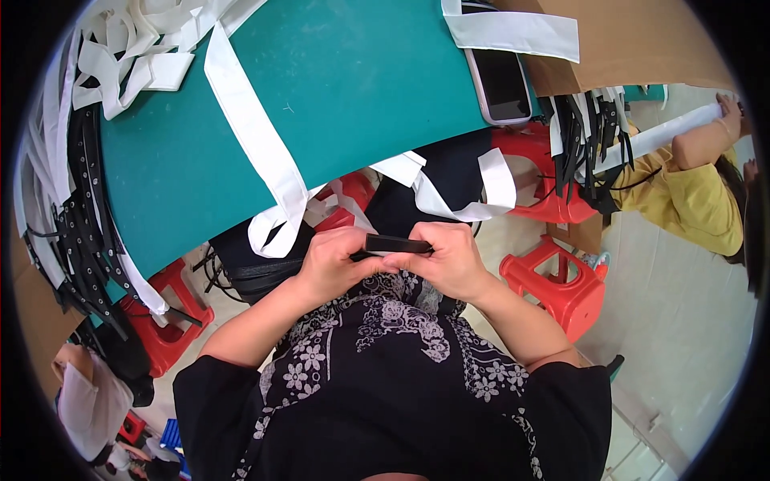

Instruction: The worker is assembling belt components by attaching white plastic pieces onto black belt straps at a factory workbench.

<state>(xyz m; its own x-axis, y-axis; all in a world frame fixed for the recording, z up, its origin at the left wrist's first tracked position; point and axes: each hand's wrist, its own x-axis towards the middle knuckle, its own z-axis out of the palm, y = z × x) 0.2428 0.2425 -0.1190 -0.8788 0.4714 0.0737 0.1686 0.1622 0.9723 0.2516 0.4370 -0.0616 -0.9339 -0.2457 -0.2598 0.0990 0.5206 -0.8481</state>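
Both hands are closed in front of my body, just off the table's near edge. Between them runs a short, dark, flat strip (397,244), seen nearly edge-on; its exact kind is hard to make out. My left hand (335,260) grips its left end, and my right hand (449,258) pinches the right end, with the thumbs close together beneath. Beyond my left hand, a long white fabric strip (255,132) lies across the green table (353,88) and hangs in a loop over the edge. Another white strip (461,210) dangles past my right hand.
White strips (132,60) are heaped at the far left. Black eyelet strips (80,216) hang at the left edge, more black-and-white strips (589,136) at the right. A phone (501,84) lies near a cardboard box (634,40). Red stools (561,289) stand below; a person in yellow (690,200) works at right.
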